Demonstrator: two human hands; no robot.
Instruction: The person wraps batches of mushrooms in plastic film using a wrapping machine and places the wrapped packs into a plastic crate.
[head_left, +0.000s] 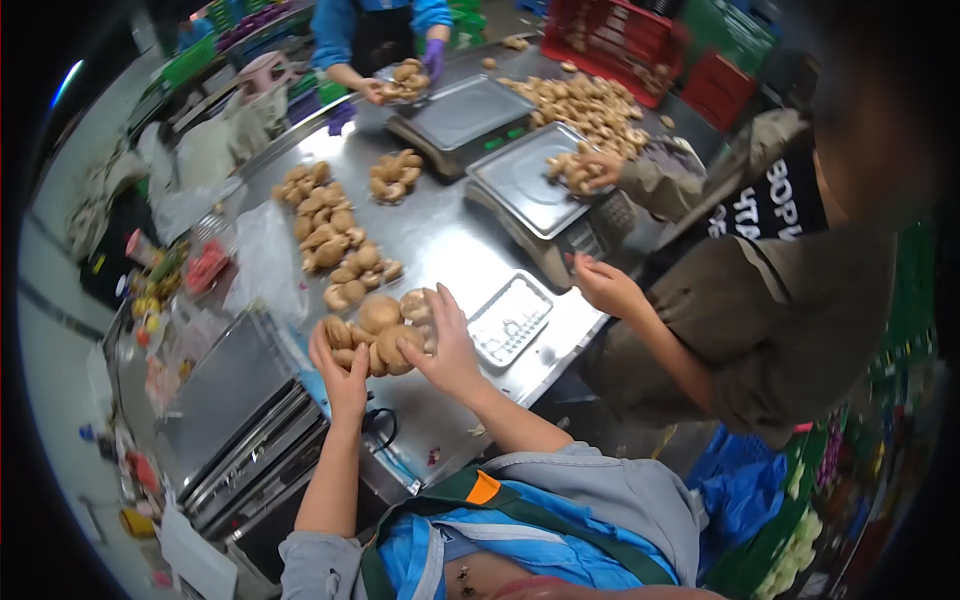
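Between my two hands is a cluster of brown mushrooms (382,315), held just above the near part of the steel table. My left hand (342,378) is closed round its left side, thumb up against the caps. On the right side, my right hand (450,345) presses in with its thumb over one cap and its fingers stretched along the edge. Whether a tray lies under these mushrooms is hidden. A long pile of mushrooms (325,225) lies just beyond my hands. To the right of my right hand sits a white plastic tray (512,318).
Two scales (465,112) (530,180) stand on the steel table (430,235). A co-worker's hand (600,172) holds mushrooms at the nearer scale. Across the table another person (380,40) holds a mushroom pack. A red crate (610,45) and a large mushroom heap (585,105) lie behind.
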